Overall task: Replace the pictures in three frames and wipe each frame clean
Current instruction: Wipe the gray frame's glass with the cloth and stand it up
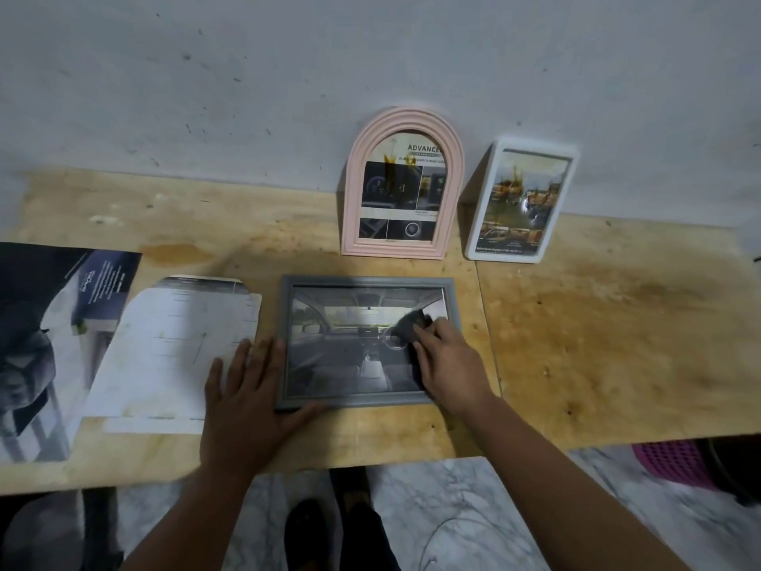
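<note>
The grey frame [367,342] is lying flat on the wooden table [597,323] near its front edge, a car-interior picture under the glass, and the right hand [451,366] is pressing a dark cloth [409,323] onto the right part of that glass, fingers curling over it. The left hand [247,399] is lying flat with fingers spread, bracing the frame's lower left corner and overlapping a white sheet [173,348] beside it. Behind, a pink arched frame [401,183] and a white frame [521,204] are leaning on the wall [288,76], with a brochure [49,344] sitting far left.
</note>
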`<action>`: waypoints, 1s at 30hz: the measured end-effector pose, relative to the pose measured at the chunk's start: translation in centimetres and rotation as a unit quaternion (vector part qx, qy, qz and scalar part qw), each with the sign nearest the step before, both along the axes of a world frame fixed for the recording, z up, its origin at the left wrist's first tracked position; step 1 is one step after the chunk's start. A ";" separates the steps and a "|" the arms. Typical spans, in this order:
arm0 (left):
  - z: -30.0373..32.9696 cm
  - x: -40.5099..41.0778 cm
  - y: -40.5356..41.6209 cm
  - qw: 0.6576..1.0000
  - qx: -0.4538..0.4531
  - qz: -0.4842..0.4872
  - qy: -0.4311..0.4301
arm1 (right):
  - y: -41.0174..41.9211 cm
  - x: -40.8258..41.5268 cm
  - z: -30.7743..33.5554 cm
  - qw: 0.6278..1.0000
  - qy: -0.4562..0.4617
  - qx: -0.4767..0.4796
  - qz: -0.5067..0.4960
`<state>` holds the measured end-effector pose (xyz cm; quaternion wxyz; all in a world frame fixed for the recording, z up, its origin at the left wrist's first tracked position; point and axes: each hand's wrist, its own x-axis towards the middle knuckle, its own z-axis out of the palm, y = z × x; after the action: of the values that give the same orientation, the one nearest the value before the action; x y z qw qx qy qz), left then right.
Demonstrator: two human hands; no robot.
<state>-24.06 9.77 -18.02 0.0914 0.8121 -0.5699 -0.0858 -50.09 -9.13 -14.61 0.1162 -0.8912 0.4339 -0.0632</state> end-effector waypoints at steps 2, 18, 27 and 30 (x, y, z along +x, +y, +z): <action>0.0 0.0 0.0 1.000 -0.006 0.001 0.002 | 2.7 -1.0 0.0 1.000 -0.014 0.017 0.005; 0.0 0.0 0.1 1.000 -0.001 0.009 0.017 | -1.4 0.0 0.7 0.996 0.058 -0.005 -0.070; 0.3 0.0 0.0 1.000 0.004 0.007 0.022 | 4.5 1.6 3.6 0.980 -0.033 0.191 0.046; 0.2 0.1 0.0 1.000 0.007 0.005 0.022 | -0.1 4.2 4.2 0.990 -0.085 0.109 0.017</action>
<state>-24.00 9.82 -17.86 0.0989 0.8133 -0.5633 -0.1073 -45.92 -9.24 -10.39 0.2503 -0.8719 0.4113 -0.0894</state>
